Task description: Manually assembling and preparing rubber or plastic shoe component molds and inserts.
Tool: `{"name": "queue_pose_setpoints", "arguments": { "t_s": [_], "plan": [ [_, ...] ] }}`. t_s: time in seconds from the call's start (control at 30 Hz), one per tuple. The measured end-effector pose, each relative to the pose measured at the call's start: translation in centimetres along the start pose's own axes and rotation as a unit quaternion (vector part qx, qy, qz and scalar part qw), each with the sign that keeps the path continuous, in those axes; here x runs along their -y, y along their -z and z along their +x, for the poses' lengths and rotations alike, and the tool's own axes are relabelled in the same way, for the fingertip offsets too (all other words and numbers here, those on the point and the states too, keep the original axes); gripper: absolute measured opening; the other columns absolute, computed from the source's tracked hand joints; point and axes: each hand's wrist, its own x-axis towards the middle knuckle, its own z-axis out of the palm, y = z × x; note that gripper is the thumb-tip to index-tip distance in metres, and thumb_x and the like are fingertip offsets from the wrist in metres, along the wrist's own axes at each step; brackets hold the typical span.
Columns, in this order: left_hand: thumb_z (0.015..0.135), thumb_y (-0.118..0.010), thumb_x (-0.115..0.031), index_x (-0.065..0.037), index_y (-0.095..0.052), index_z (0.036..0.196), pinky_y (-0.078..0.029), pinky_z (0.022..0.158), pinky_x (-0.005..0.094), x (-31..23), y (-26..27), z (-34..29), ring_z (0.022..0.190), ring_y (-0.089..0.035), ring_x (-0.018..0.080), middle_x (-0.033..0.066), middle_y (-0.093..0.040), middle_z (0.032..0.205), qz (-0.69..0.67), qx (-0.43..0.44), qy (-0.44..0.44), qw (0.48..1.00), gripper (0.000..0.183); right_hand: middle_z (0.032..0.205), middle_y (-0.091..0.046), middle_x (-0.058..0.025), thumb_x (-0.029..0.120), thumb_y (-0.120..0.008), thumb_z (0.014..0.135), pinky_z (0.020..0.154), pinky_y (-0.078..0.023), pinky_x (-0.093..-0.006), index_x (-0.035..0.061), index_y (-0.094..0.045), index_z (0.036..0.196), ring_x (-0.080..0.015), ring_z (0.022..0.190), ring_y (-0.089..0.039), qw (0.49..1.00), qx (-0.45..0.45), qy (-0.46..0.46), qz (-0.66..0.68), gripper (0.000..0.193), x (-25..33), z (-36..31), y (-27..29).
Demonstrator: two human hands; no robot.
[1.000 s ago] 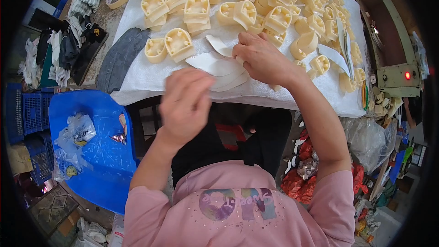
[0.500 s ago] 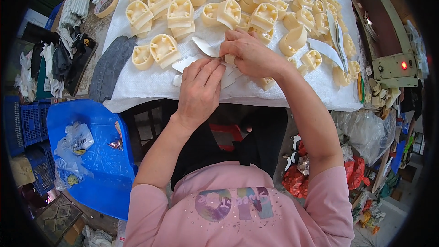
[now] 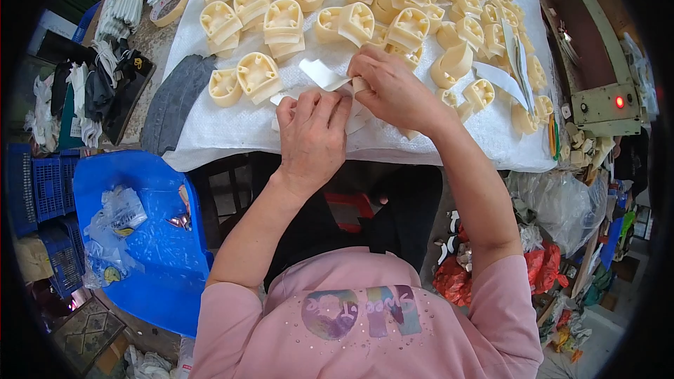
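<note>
One white strip, seemingly unfinished, is sitting pinched in your right grip over the counter, your left grip is resting nearby, its hold hidden, and many cream pieces are lying beyond, completion unclear.

To your left is a blue chair (a plastic bag lies on it) near crates; right, a red bag.

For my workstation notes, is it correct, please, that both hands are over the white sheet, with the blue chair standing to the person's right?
Not quite: the blue chair stands to the person's left, as the head view shows. The left hand and right hand are indeed over the white sheet.
</note>
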Motion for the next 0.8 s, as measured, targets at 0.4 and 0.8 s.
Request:
{"name": "queue_pose_setpoints", "arguments": {
  "t_s": [0.4,0.8],
  "plan": [
    [0.064,-0.063,0.006,-0.004,-0.056,0.091,-0.038,0.083,0.0411,-0.2,0.2,0.9,0.094,-0.049,0.0316,0.0137,-0.052,0.097,-0.108,-0.039,0.012,0.993,0.029,0.09,-0.06,-0.011,-0.002,-0.062,0.069,0.064,-0.049,-0.0344,0.0012,-0.055,0.086,-0.0299,0.077,-0.06,0.955,-0.261,0.008,-0.14,0.019,2.9,-6.5,9.3],
    [0.097,-0.044,-0.02,0.002,-0.06,0.108,-0.044,0.066,0.0263,-5.6,1.1,-0.6,0.074,-0.056,0.0138,0.0084,-0.063,0.084,-0.68,0.061,0.345,0.644,0.029,0.118,-0.058,-0.0102,-0.004,-0.061,0.066,0.094,-0.043,-0.0402,0.0046,-0.057,0.107,-0.0313,0.111,-0.053,0.988,-0.145,-0.041,0.038,0.042,0.7,-10.4,3.3]
  ]
}}
